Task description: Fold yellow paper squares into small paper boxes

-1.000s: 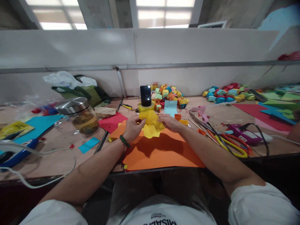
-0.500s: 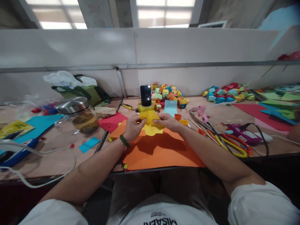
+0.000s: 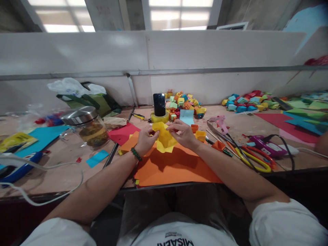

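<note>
A creased piece of yellow paper (image 3: 165,138) is held up between my two hands, partly folded. My left hand (image 3: 148,139) pinches its left side between thumb and fingers; a green bead bracelet circles that wrist. At the upper right edge of the paper, my right hand (image 3: 183,134) has its thumb and fingertips closed on it. Below both hands lies a stack of orange paper sheets (image 3: 176,167). A small yellow paper box (image 3: 200,136) and an orange paper box (image 3: 218,146) sit just right of my right hand.
Behind my hands a phone (image 3: 159,104) leans upright on a roll of yellow tape (image 3: 160,118), beside a pile of small coloured paper boxes (image 3: 183,100). Rightward lie a pink glue gun (image 3: 220,124) and yellow-handled scissors (image 3: 252,160). A glass teapot (image 3: 92,131) stands at left.
The yellow paper has turned and opened out, hanging lower at the front. My right hand has shifted its hold and risen slightly, uncovering more of the small boxes at right.
</note>
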`<state>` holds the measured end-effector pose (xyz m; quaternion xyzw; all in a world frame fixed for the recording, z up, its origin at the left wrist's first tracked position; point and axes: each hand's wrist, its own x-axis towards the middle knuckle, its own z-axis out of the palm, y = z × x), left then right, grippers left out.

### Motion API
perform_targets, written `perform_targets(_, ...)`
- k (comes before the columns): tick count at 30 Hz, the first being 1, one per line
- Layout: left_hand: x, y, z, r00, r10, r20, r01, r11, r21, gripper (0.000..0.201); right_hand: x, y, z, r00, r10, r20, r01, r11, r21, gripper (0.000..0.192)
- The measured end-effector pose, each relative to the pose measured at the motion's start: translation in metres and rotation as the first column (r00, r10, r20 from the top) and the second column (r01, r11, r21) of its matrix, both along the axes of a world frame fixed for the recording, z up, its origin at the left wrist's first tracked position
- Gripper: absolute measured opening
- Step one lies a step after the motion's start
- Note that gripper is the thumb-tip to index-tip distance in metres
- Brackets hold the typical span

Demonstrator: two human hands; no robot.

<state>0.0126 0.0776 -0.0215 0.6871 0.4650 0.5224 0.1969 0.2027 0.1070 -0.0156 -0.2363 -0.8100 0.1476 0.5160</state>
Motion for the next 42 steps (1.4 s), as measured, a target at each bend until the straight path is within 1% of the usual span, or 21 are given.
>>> perform_targets(3,0.003,-0.002,0.0,0.998,-0.005,-0.059,0.008,0.999,0.045,0.018,0.0,-0.001,0.0,0.999,0.021,0.04,-0.022,1.0,0.018,0.021)
perform_targets(6,0.005,-0.002,-0.004,0.994,-0.016,-0.109,0.024,0.997,0.075,0.015,0.0,-0.001,0.001,0.997,0.022,0.079,-0.022,1.0,0.004,0.015)
perform_targets(9,0.005,-0.001,-0.006,0.992,-0.042,-0.118,0.051,0.996,0.074,0.014,0.0,-0.003,0.002,0.99,0.014,0.141,-0.016,1.0,0.012,0.011)
perform_targets(11,0.004,0.0,-0.005,0.994,-0.029,-0.102,0.037,0.996,0.076,0.014,0.0,-0.006,0.004,0.982,0.011,0.19,-0.015,1.0,0.018,0.012)
perform_targets(14,0.003,0.0,-0.002,0.998,-0.014,-0.058,0.018,0.997,0.069,0.018,0.0,-0.011,0.007,0.975,-0.019,0.222,0.023,1.0,-0.013,0.008)
perform_targets(16,0.003,-0.001,-0.001,0.998,-0.042,-0.037,0.045,0.996,0.075,0.02,0.0,-0.013,0.008,0.974,-0.057,0.218,0.072,0.996,-0.06,0.006)
perform_targets(19,0.007,-0.004,-0.001,0.993,-0.095,-0.076,0.104,0.988,0.115,0.017,0.0,-0.011,0.007,0.977,-0.087,0.195,0.109,0.988,-0.106,0.012)
perform_targets(20,0.008,-0.005,-0.001,0.99,-0.108,-0.093,0.119,0.985,0.129,0.016,-0.001,-0.01,0.005,0.978,-0.088,0.189,0.107,0.99,-0.093,0.01)
perform_targets(22,0.01,-0.007,0.0,0.989,-0.104,-0.101,0.118,0.982,0.147,0.016,-0.002,-0.008,0.003,0.981,-0.07,0.181,0.073,0.997,-0.009,0.004)
perform_targets(24,0.009,-0.008,0.001,0.995,-0.063,-0.072,0.074,0.984,0.163,0.014,-0.002,-0.008,0.002,0.984,-0.036,0.172,0.017,0.993,0.115,0.008)
perform_targets(26,0.007,-0.009,0.004,1.0,-0.001,-0.016,0.004,0.98,0.2,0.012,-0.002,-0.009,0.003,0.988,-0.015,0.154,-0.02,0.974,0.224,0.012)
perform_targets(29,0.002,-0.01,0.008,0.994,0.097,0.043,-0.106,0.943,0.317,0.012,0.0,-0.014,0.007,0.995,-0.04,0.087,0.01,0.947,0.32,0.016)
perform_targets(31,-0.002,-0.011,0.011,0.989,0.144,0.029,-0.143,0.903,0.405,0.02,0.001,-0.016,0.01,0.998,-0.055,0.035,0.038,0.929,0.369,0.015)
perform_targets(34,-0.007,-0.013,0.012,0.988,0.153,-0.03,-0.116,0.851,0.512,0.032,0.004,-0.018,0.013,0.998,-0.063,0.016,0.051,0.903,0.426,0.017)
perform_targets(36,-0.009,-0.014,0.011,0.985,0.153,-0.073,-0.087,0.826,0.556,0.033,0.007,-0.018,0.014,0.998,-0.061,0.035,0.039,0.893,0.449,0.02)
perform_targets(39,-0.008,-0.016,0.01,0.975,0.177,-0.131,-0.069,0.811,0.58,0.03,0.01,-0.018,0.017,0.996,-0.05,0.071,0.007,0.864,0.504,0.022)
perform_targets(42,-0.005,-0.018,0.01,0.961,0.227,-0.157,-0.096,0.808,0.581,0.022,0.01,-0.02,0.019,0.988,-0.091,0.127,0.004,0.825,0.565,0.021)
